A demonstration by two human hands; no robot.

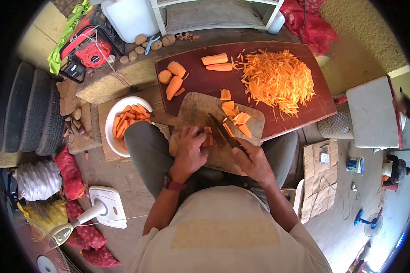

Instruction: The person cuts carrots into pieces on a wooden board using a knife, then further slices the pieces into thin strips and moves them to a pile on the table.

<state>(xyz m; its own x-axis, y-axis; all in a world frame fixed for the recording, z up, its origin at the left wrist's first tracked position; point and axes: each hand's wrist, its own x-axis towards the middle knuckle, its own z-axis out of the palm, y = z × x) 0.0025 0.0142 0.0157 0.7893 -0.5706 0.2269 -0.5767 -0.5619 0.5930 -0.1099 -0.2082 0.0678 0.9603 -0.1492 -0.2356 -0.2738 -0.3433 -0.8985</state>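
My left hand (pixel 190 148) presses a carrot piece (pixel 208 137) onto the wooden cutting board (pixel 191 107), its fingers bent over it. In my right hand (pixel 255 161) is a knife (pixel 222 128), its dark blade angled across the board just right of that piece. A thin carrot slice (pixel 228 130) lies beside the blade, and several flat slices (pixel 241 119) lie on the board's far right part. The board rests across my lap and the edge of the dark red table (pixel 200 82). Fingertips of the left hand are partly hidden.
A heap of carrot shreds (pixel 278 82) covers the table's right side; halved carrots (pixel 215 59) and carrot chunks (pixel 176 69) lie left of it. A white bowl (pixel 110 123) of carrot sticks stands at my left. Tyres (pixel 41 109), a red machine (pixel 92 54) and a fan (pixel 371 223) are around.
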